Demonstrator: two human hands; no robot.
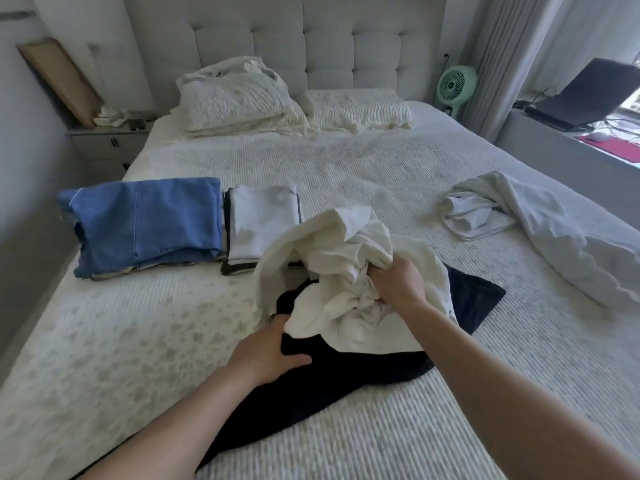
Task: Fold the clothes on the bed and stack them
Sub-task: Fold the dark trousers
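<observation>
Bed (346,168), white ribbed cover, fills the view; tufted headboard (311,39) at 12 o'clock. Pillows (239,98) piled at 11 to 12 o'clock below the headboard.

Dark navy garment (346,379) lies spread flat at centre, running toward 7 o'clock. Bunched white garment (349,268) sits on top of it, partly lifted.

Folded blue stack (145,223) at 9 to 10 o'clock; just beside it on its right, a smaller folded pile, white on top with dark edges (259,226). Loose white clothes (519,223), unfolded, at 2 to 3 o'clock, well apart from the stacks.

Right hand (398,282): fingers curled, gripping a wad of the white garment. Left hand (270,351): thumb over the navy garment's edge, fingers tucked beneath the white one, holding the navy cloth.

Laptop (585,95) at 2 o'clock; green fan (453,84) at 1 o'clock.
</observation>
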